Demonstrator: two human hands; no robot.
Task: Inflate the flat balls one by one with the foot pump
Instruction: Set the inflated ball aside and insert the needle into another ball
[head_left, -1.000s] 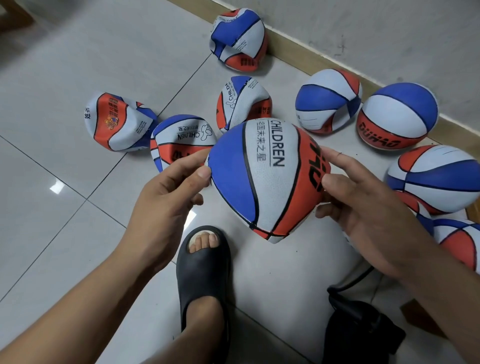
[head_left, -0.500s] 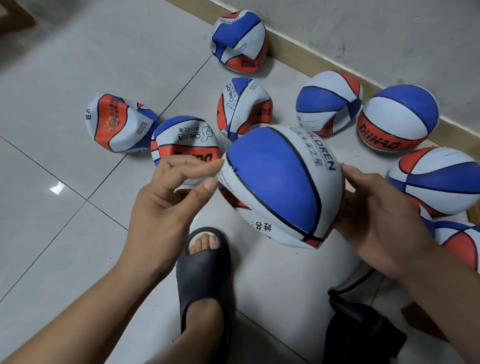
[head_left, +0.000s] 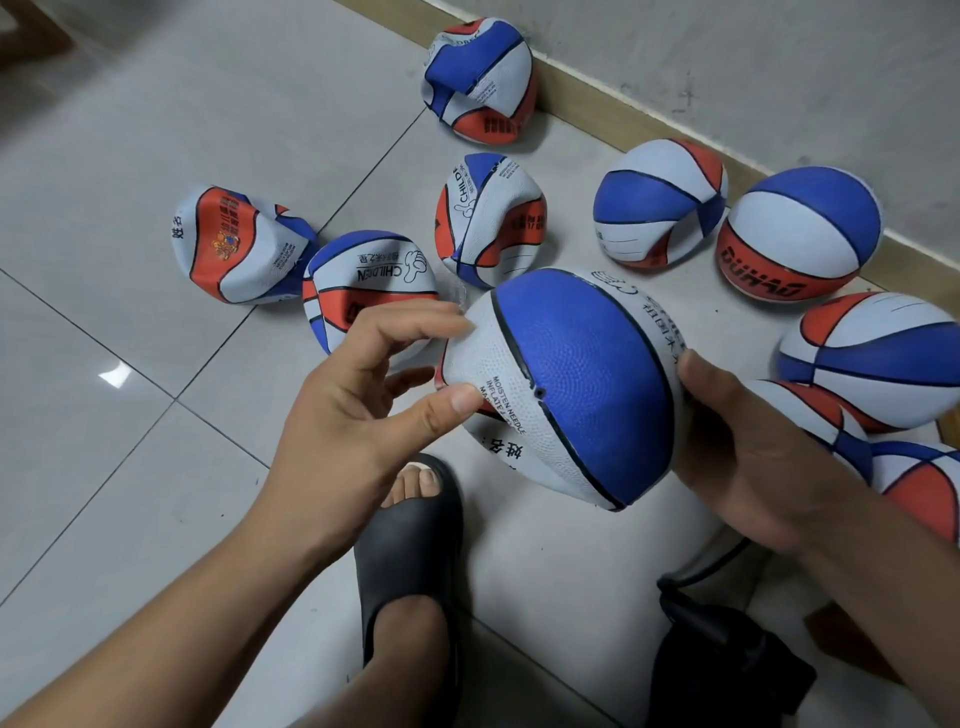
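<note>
Above the pale tiled floor (head_left: 130, 493), about mid-room, a person holds a blue, white and red rubber basketball (head_left: 582, 374) in the air between both hands. The left hand (head_left: 358, 400) meets the ball's left side, with thumb tip and forefinger tip pressing on the white panel and the other fingers loosely curved behind. The right hand (head_left: 758, 457) cups the right side with its thumb laid over the edge; its fingers are hidden behind the ball. The ball looks soft and somewhat flattened. Its small dark valve hole (head_left: 540, 392) faces up on the seam between white and blue, beside printed lettering.

Just below, a foot in a black slide sandal (head_left: 410, 545) stands on the tiles. At the near right sits the black foot pump (head_left: 727, 670), and its black hose (head_left: 706, 566) curves up under the right wrist.

Farther off, several crumpled flat balls (head_left: 239, 244) in the same colours lie scattered on the floor to the left and centre. A round, full ball (head_left: 800, 234) rests at the far right against the tan skirting board (head_left: 571, 106). More balls crowd the right edge beyond the right hand.
</note>
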